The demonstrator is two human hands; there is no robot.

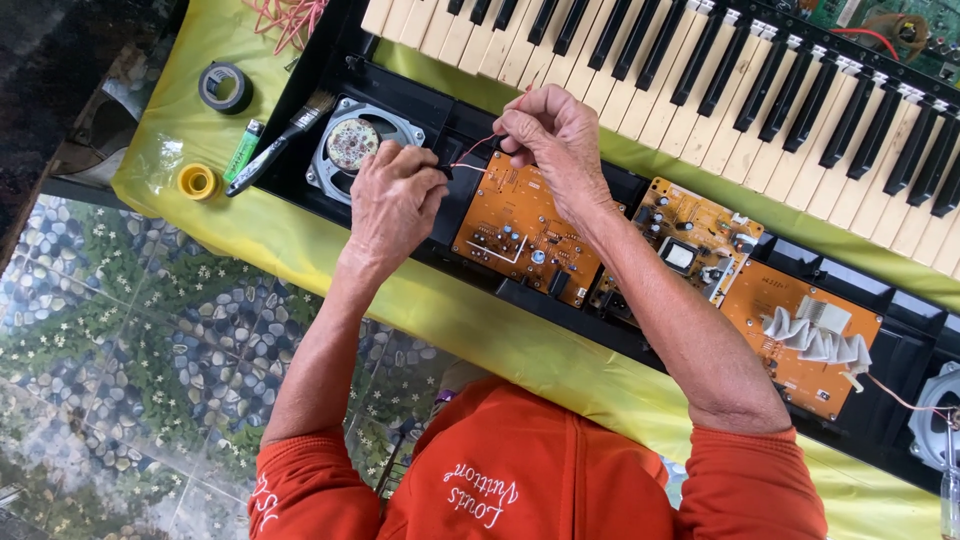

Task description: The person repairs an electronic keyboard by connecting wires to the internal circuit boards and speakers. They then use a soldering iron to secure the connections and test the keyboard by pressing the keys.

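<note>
Yellow-green cloth (330, 262) covers the work surface, with a pebble-and-flower patterned floor (120, 330) visible below its edge. On the cloth at far left lie a roll of black tape (225, 87), a small yellow cap-shaped ring (196, 181), a green lighter (243, 149) and a black-handled brush (272, 148) whose bristles rest on the keyboard case.

An opened black electronic keyboard (905, 355) lies across the cloth, its cream and black keys (700, 70) running along the far side. Inside the case, from left: a round grey speaker (352, 146), an orange circuit board (525, 235), a second orange board carrying a white square component (690, 240), and a third orange board with a white finned heat sink (815, 335).

The left hand (395, 200) is curled closed, fingertips pinched on a small black part at the speaker's right edge, just beside the first board; what exactly is pinched cannot be told. The right hand (555, 140) is likewise closed, thumb and forefinger pinching thin red and white wires (473, 155), which run leftward from its fingers to the left hand's fingertips. The wires hang just above the upper left corner of the first orange board, between the two hands. Both forearms wear pushed-up orange sleeves (740, 485).
</note>
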